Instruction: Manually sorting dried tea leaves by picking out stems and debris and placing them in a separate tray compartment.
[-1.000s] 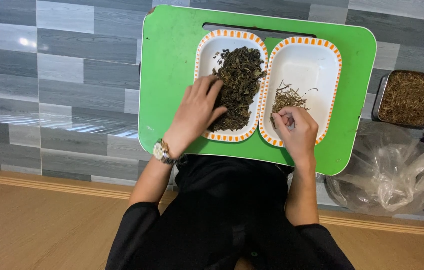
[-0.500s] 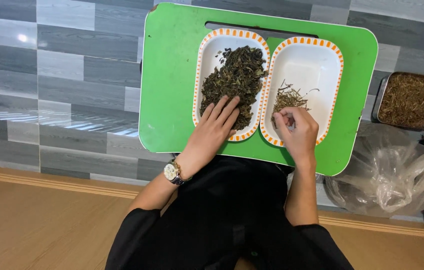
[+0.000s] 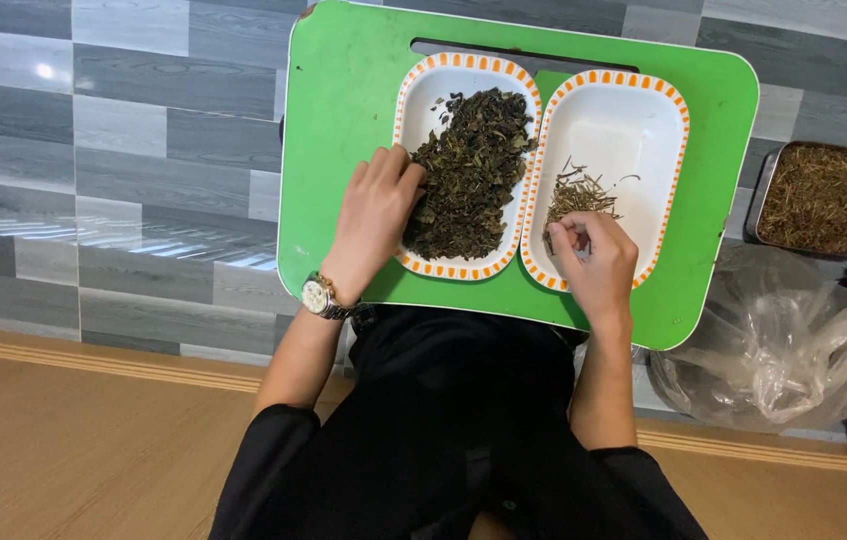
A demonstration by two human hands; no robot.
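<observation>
A green lap tray (image 3: 344,120) carries two white oblong dishes with orange-dotted rims. The left dish (image 3: 422,95) holds a heap of dark dried leaves (image 3: 474,165). My left hand (image 3: 376,215), with a wristwatch (image 3: 319,296) on its wrist, lies flat on that dish's left edge, fingertips touching the leaves. The right dish (image 3: 634,130) holds a small pile of thin dry stems (image 3: 576,192). My right hand (image 3: 596,262) rests on this dish's near end, fingers pinched together just below the stems; what they pinch is too small to see.
A metal container (image 3: 822,200) filled with brown stems stands on the floor to the right of the tray. A crumpled clear plastic bag (image 3: 779,345) lies below it. Grey tiled floor stretches left; a wooden strip runs along the near side.
My left hand has slid from the middle of the leaf heap toward the left edge of the dish. The right hand has stayed at the stem pile.
</observation>
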